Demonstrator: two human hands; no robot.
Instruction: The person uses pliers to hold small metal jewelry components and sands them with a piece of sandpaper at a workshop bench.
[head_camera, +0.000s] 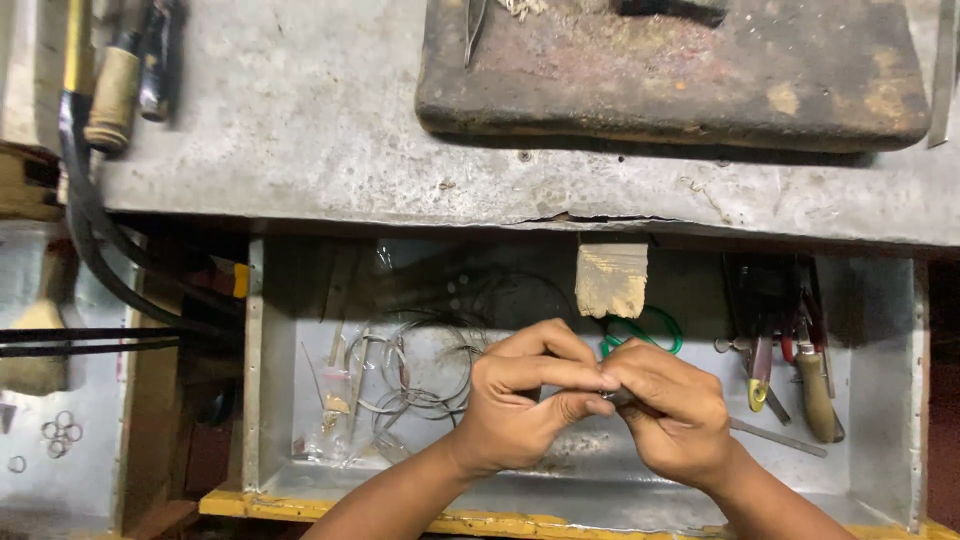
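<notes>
My left hand (525, 400) and my right hand (670, 410) meet over an open metal drawer (880, 420). Both pinch a small object between their fingertips at the point where they touch; it is too small and too covered to identify. A thin metal rod (780, 438) sticks out from under my right hand toward the right. Coils of thin wire (415, 375) lie in the drawer just left of my left hand.
A worn wooden block (680, 70) lies on the grey bench top (300, 130). Pliers and other hand tools (790, 370) lie at the drawer's right end. A green ring (650, 330), a wooden peg (612, 280), black hoses (90, 230) and small metal rings (58, 435) are around.
</notes>
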